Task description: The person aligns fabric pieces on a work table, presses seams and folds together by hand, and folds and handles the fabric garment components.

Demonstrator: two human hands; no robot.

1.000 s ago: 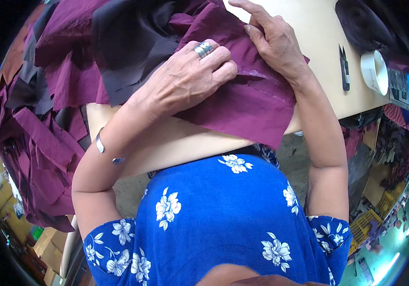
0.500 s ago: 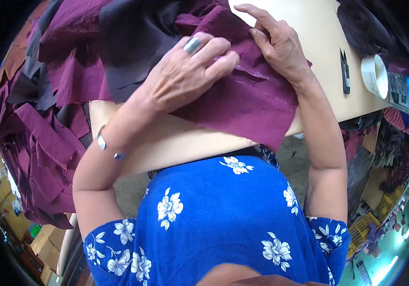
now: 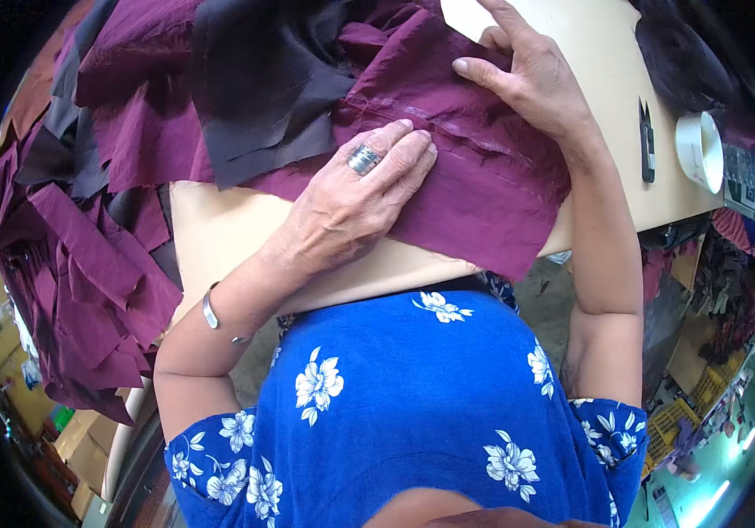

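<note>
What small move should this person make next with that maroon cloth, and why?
Probably sliding the left hand rightward along the wrinkled ridge in the maroon cloth to smooth it: the fingertips lie close to that ridge, which looks puckered. The right hand, spread near the cloth's upper edge, might steady it.

Toward two o'clock, slender black metal snips [image 3: 648, 145] lie on a smooth, pale cream tabletop [image 3: 666, 201], just beside a round white container [image 3: 687, 154]. A yellow slatted plastic crate [image 3: 672, 424] sits at four o'clock, brown cardboard boxes [image 3: 87, 444] at eight.
</note>
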